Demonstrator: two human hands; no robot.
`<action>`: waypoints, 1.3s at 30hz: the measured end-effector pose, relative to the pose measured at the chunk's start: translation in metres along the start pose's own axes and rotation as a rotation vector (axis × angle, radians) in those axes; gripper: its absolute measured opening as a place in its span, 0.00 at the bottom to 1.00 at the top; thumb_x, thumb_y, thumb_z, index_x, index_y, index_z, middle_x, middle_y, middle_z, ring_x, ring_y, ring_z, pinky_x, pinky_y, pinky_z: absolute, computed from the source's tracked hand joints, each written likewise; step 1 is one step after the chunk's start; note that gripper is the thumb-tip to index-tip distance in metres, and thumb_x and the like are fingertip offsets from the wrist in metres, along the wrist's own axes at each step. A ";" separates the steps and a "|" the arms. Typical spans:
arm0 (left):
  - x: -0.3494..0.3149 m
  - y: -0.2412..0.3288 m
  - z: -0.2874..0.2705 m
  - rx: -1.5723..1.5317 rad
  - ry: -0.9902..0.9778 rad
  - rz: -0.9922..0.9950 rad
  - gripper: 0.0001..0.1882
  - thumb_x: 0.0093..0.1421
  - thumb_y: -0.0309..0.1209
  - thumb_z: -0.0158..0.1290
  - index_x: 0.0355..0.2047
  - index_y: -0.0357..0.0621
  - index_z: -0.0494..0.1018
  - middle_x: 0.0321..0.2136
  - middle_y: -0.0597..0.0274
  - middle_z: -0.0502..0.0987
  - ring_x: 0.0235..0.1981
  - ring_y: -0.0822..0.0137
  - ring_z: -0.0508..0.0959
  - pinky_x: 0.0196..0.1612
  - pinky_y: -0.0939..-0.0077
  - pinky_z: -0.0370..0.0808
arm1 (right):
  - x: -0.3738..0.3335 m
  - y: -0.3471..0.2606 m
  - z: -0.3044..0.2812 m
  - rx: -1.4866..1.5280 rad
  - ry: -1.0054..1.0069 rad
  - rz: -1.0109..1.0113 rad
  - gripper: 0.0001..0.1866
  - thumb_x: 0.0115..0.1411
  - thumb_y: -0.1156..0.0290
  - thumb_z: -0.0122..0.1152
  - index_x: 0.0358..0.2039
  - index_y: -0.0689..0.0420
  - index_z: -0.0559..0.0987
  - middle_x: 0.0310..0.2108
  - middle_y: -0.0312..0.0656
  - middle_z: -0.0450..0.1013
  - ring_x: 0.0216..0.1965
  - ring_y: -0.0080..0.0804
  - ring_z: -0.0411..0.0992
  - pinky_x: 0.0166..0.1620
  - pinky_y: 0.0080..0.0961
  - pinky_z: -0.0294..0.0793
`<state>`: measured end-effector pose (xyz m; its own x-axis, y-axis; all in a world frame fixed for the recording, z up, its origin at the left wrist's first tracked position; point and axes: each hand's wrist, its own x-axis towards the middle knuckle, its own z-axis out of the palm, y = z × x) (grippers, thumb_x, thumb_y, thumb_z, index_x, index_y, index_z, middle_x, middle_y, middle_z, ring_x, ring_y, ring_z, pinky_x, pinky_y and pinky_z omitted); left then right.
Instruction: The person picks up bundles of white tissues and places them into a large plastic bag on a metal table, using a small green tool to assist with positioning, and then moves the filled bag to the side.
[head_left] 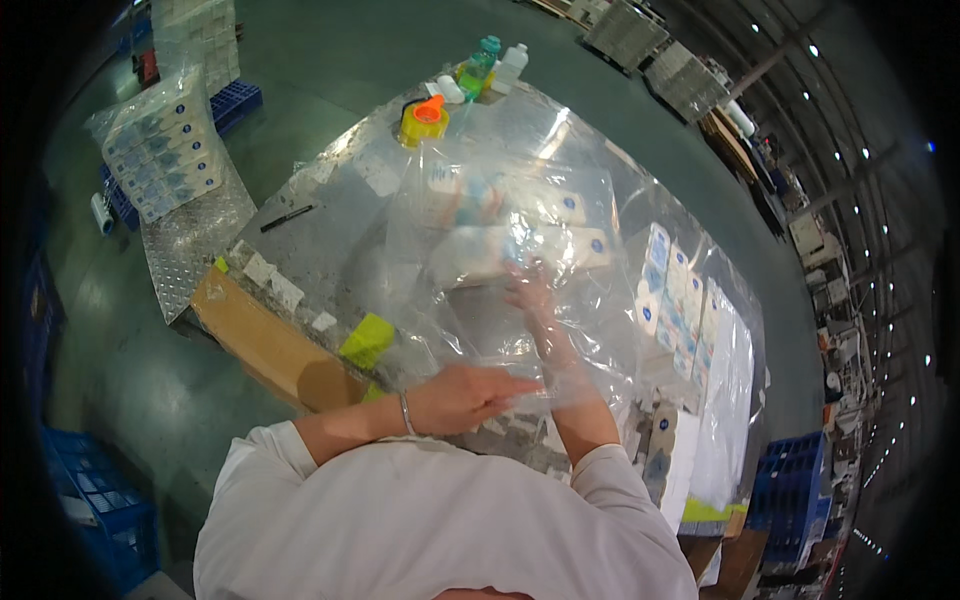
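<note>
A large clear plastic bag [400,265] lies across the middle of the metal table, with white-and-blue soft packs [575,249] stacked in rows inside it. My right hand [532,292] reaches into the bag up to the forearm. Its fingers look spread and are just on the near side of the packs, somewhat blurred through the film. At the bag's near edge, my left hand [465,398] is closed on the film beside my right forearm, fingers pointing right. A bracelet circles the left wrist.
More packs [672,290] and a pile of clear bags [728,385] sit at the table's right. A tape dispenser [425,118] and bottles [480,68] stand at the far edge. A black pen [287,219] lies left; a cardboard box [275,340] is near-left. A filled bag [165,150] rests beyond.
</note>
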<state>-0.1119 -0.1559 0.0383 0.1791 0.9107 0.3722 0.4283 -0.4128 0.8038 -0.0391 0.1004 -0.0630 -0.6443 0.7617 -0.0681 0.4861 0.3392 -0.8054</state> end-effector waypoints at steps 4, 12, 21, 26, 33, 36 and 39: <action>0.008 -0.014 -0.007 -0.265 -0.083 -0.090 0.19 0.56 0.29 0.44 0.50 0.55 0.65 0.36 0.57 0.73 0.34 0.56 0.73 0.37 0.70 0.69 | 0.020 -0.059 0.018 -0.360 0.167 -0.273 0.36 0.44 0.64 0.63 0.53 0.59 0.61 0.47 0.54 0.61 0.48 0.48 0.61 0.50 0.38 0.61; 0.032 0.001 -0.035 -0.737 -0.413 -0.109 0.20 0.57 0.22 0.40 0.51 0.44 0.64 0.43 0.60 0.72 0.41 0.72 0.70 0.45 0.80 0.65 | 0.097 -0.049 0.068 -0.881 0.105 -0.262 0.40 0.48 0.50 0.54 0.60 0.39 0.48 0.61 0.55 0.40 0.61 0.57 0.39 0.56 0.62 0.36; 0.003 -0.062 0.017 -0.174 -0.477 -0.630 0.17 0.56 0.26 0.45 0.47 0.48 0.68 0.38 0.58 0.73 0.32 0.70 0.73 0.37 0.78 0.69 | -0.013 0.024 0.005 -0.337 0.422 -0.076 0.36 0.48 0.61 0.54 0.57 0.53 0.55 0.56 0.54 0.53 0.57 0.49 0.52 0.56 0.42 0.54; -0.069 -0.146 0.033 0.180 -0.490 -0.630 0.21 0.53 0.32 0.50 0.49 0.47 0.65 0.36 0.50 0.71 0.32 0.57 0.72 0.37 0.69 0.69 | -0.254 0.151 -0.088 -0.202 0.007 0.400 0.24 0.47 0.60 0.56 0.43 0.62 0.72 0.42 0.51 0.70 0.43 0.44 0.68 0.45 0.32 0.67; -0.015 -0.084 0.045 0.622 -0.556 -0.236 0.25 0.51 0.33 0.52 0.49 0.38 0.61 0.38 0.45 0.68 0.38 0.48 0.70 0.41 0.62 0.68 | -0.490 0.252 -0.231 -0.439 1.397 0.832 0.16 0.50 0.67 0.50 0.35 0.62 0.76 0.30 0.53 0.73 0.34 0.48 0.72 0.39 0.35 0.69; 0.050 -0.021 0.080 0.455 -0.392 -0.092 0.24 0.51 0.29 0.52 0.49 0.38 0.61 0.40 0.47 0.68 0.40 0.51 0.70 0.44 0.65 0.67 | -0.521 0.257 -0.270 -0.455 1.204 1.038 0.22 0.52 0.56 0.45 0.38 0.61 0.75 0.37 0.55 0.71 0.41 0.49 0.69 0.44 0.39 0.66; 0.086 0.008 0.123 0.125 -0.446 -0.115 0.23 0.52 0.25 0.51 0.49 0.38 0.61 0.42 0.49 0.68 0.43 0.57 0.70 0.46 0.70 0.67 | -0.494 0.269 -0.265 -0.568 0.862 1.178 0.33 0.53 0.41 0.38 0.40 0.59 0.74 0.39 0.52 0.71 0.43 0.45 0.69 0.44 0.38 0.65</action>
<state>0.0160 -0.0788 0.0192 0.4754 0.8794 0.0264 0.5658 -0.3286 0.7563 0.5664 -0.0385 -0.0903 0.6669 0.7446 0.0293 0.7322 -0.6476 -0.2108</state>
